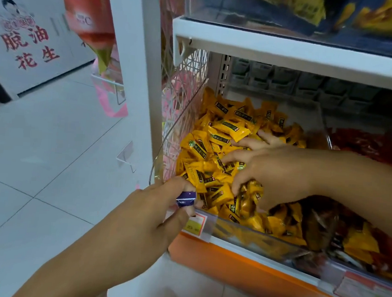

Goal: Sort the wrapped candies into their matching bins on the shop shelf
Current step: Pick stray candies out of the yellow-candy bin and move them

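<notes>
Nearest, at the bottom of the view, the left hand [147, 212] is seen reaching up from the lower left. A small purple candy [186, 198] is pinched between its thumb and the bent fingers. The candy is held just outside the front left corner of a clear bin [254, 235], close above a price label [196, 223] that is fixed to the bin's front. Under the bin, the orange shelf edge [239, 266] is seen.

Inside the bin a deep heap of yellow candies [227, 127] is found, filling it from the front wall to the back. The right hand [279, 173] is stretched in from the right side and is laid on this heap. Its fingers are spread and bent down among the wrappers, the thumb is pushed into the pile, and it cannot be told if any candy is really grasped. The purple candy is kept apart from this hand, to its lower left.

To the right, behind a clear divider, red candies [366, 143] are stored. Above, the white upper shelf [291, 55] is carried by a white post [144, 74].

Further to the left, a floor of pale tiles [37, 159] is seen, and a white box [27, 41] printed with red characters is standing on it.
</notes>
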### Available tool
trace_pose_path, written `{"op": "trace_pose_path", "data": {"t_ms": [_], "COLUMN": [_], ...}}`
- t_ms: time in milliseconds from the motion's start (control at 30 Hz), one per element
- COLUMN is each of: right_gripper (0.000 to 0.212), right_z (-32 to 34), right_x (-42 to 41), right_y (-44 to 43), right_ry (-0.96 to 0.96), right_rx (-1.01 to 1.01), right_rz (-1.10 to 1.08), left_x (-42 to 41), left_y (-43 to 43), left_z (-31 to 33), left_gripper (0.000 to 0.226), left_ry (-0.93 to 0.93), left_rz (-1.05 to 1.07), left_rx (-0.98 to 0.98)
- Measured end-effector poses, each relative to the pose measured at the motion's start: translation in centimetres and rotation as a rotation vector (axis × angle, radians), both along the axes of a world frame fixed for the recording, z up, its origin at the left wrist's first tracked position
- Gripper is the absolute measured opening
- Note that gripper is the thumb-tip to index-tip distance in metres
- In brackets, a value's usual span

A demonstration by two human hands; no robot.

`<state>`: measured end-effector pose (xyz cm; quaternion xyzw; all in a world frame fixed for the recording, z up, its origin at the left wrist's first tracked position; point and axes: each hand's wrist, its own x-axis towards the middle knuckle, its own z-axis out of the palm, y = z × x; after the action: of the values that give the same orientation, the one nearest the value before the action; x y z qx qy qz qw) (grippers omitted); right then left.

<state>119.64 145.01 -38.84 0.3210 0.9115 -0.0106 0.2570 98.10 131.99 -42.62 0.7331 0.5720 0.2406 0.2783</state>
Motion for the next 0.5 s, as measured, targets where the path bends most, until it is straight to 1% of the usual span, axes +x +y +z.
{"op": "trace_pose_path", "data": {"t_ms": [67, 100, 167, 200, 233, 267, 333, 400, 500], "right_gripper": [0.042, 0.039, 0.029, 0.028, 0.031, 0.037, 0.048, 0.046, 0.037], "right_z": [1.1, 1.6, 2.2, 2.0, 1.4, 0.4, -1.9, -3.2, -2.4], "right_x": [-0.1, -0.4, -1.2, -1.8, -2.5, -3.0, -4.0, -4.2, -3.5], "right_y": [-0.1, -0.1, -0.2, -0.3, -0.6, -0.8, -1.2, -0.5, 1.6], "right_ry": [0.0, 0.047, 0.217, 0.281, 0.304, 0.299, 0.189, 0.121, 0.092], "right_rx": [-0.07, -0.078, -0.025, 0.01, 0.02, 0.003, -0.044, -0.019, 0.098], "right_rz": [-0.099, -0.126, -0.096, -0.041, 0.021, 0.102, 0.185, 0.178, 0.144], "left_x": [-0.1, -0.1, -0.1, -0.1, -0.1, -0.1, 0.0, 0.1, 0.2], "left_y": [0.2, 0.3, 0.3, 0.3, 0.3, 0.3, 0.3, 0.4, 0.4], "left_z": [-0.1, 0.0, 0.0, 0.0, 0.0, 0.1, 0.2, 0.3, 0.4], "left_gripper": [0.011, 0.01, 0.01, 0.01, 0.01, 0.01, 0.009, 0.008, 0.005], "left_ry": [-0.005, -0.006, -0.014, -0.014, -0.013, -0.014, -0.016, -0.009, -0.015], "left_rz": [-0.011, -0.017, -0.02, -0.017, -0.014, -0.008, 0.005, 0.016, 0.029], "left_rx": [-0.019, -0.026, -0.03, -0.03, -0.025, -0.015, -0.004, -0.014, -0.023]}}
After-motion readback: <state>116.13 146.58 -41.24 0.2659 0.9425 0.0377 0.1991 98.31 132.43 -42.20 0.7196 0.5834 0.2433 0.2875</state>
